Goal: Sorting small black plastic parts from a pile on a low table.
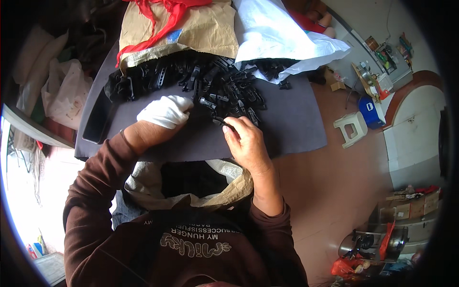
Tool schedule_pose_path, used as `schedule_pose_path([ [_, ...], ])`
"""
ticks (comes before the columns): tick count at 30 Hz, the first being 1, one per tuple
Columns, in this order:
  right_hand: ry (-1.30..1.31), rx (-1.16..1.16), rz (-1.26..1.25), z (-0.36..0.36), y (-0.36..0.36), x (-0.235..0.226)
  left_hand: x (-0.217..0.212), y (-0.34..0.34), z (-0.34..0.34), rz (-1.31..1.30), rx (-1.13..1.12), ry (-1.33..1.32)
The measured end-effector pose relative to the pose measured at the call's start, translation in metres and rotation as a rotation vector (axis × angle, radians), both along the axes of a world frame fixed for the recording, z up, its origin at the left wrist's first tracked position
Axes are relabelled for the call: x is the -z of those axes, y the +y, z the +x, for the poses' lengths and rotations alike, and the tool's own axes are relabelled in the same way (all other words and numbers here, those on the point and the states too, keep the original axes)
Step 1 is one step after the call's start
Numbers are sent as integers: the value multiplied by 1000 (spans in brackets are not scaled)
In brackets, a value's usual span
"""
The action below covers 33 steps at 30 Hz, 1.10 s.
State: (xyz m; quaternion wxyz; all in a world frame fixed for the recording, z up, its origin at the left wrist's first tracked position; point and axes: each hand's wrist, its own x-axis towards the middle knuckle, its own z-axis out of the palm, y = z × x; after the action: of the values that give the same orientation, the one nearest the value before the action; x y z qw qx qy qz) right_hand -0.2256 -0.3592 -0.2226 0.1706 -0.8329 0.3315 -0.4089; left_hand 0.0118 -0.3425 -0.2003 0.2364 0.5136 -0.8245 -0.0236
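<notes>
A heap of small black plastic, clip-like pieces (pixel 234 93) lies on the dark grey tabletop (pixel 296 115). My right hand (pixel 246 141) is at the near edge of this heap, thumb and fingertips pinching one small black plastic piece (pixel 218 120). White cloth or a glove (pixel 165 111) covers most of my left hand (pixel 181 114), which is held closed just left of the pieces. Its fingertips are turned away, so what they hold, if anything, is hidden.
A brown woven sack (pixel 179 36) with red cloth and a white sack (pixel 282 36) open onto the heap. A black phone (pixel 98 119) lies at the left. Below the table's front edge is an open sack (pixel 234 189). A stool (pixel 351 129) stands right; another person (pixel 315 19) is beyond.
</notes>
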Motion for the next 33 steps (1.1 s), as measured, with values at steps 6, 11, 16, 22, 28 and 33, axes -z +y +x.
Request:
schedule_pose_path([
  [6,-204,-112,215,4,10,-5,12,18,2,-49,37,-36],
  [11,-277,-250,278,9,20,-10,8,46,-16,115,9,152],
  [16,-276,-284,259,13,30,-16,9,62,-27,85,119,324],
  [22,-285,-333,354,14,36,-14,3,79,-35,72,100,201],
  [28,-254,-133,-80,23,34,-18,-1,83,-42,133,66,265],
  [33,-84,-5,-156,22,42,0,16,87,-57,81,160,325],
])
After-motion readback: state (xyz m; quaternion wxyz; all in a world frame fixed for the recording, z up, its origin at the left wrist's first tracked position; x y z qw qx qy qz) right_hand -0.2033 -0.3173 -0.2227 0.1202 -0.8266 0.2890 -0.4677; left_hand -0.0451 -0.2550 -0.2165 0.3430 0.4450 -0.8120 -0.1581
